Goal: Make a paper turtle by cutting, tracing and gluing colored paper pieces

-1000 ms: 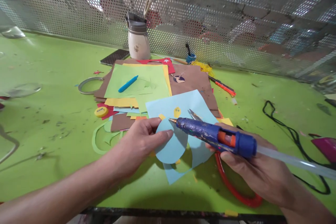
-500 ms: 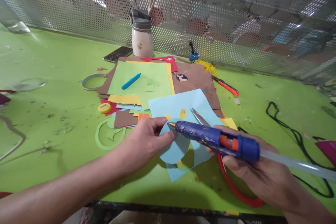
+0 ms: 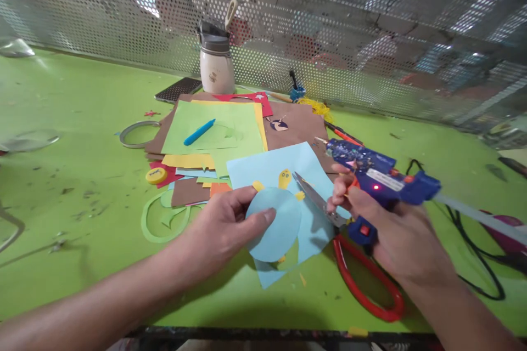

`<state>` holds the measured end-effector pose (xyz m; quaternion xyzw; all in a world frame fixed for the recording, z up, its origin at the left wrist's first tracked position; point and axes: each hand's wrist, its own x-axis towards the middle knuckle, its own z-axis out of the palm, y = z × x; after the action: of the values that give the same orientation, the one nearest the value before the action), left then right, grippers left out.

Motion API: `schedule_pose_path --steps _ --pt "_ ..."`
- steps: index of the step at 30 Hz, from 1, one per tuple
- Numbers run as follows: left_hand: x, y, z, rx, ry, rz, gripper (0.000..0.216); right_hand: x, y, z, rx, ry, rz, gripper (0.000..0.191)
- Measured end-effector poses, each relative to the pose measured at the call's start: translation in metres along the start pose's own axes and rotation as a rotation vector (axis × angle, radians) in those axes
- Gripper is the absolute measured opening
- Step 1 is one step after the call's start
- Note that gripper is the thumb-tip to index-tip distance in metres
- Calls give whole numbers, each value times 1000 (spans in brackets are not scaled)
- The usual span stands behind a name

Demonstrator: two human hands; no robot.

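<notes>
My left hand [image 3: 226, 225] pinches a light-blue paper circle [image 3: 274, 230] between thumb and fingers. A yellow paper head [image 3: 285, 178] with drawn eyes and small yellow feet show around its edge, like a turtle. My right hand [image 3: 411, 247] is wrapped round the handle of a blue glue gun [image 3: 362, 159], raised at the right with its nozzle pointing left. A red light glows on its side and a clear glue stick [image 3: 477, 214] juts from the back. Below it lie red-handled scissors [image 3: 370, 296], their blades resting over a blue paper sheet [image 3: 288, 156].
Behind my hands are stacked brown sheets [image 3: 300, 129], a green sheet [image 3: 247, 142] and a blue marker [image 3: 200, 131]. A bottle [image 3: 217, 68] and a phone [image 3: 179, 89] stand or lie by the perforated metal screen [image 3: 263, 27]. Black cord [image 3: 473, 263] lies at the right.
My right hand has drawn the glue gun away from the paper circle, up and to the right, turning its side into view. My left hand still holds the circle, and more of its front shows.
</notes>
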<state>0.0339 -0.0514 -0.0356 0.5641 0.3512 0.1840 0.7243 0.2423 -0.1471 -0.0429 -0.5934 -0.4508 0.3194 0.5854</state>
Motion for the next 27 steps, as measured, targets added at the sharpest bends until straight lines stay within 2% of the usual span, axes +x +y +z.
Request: schedule_pose_path --steps 4,9,13,16,22,27 --pt "0 -1 5 -7 19 50 20 6 2 16 233 -25 248 25" --pt "4 -1 9 -96 19 50 17 1 -8 36 282 -72 365 30" --pt "6 -2 8 -128 14 59 18 0 -13 48 247 -47 321 26" --pt "5 -3 7 -134 9 70 17 1 -11 53 302 -36 273 27" --pt "3 -4 5 -229 -77 56 21 3 -6 56 384 -19 259 28" --pt "3 -7 5 -247 -35 20 18 6 -3 54 368 13 248 27"
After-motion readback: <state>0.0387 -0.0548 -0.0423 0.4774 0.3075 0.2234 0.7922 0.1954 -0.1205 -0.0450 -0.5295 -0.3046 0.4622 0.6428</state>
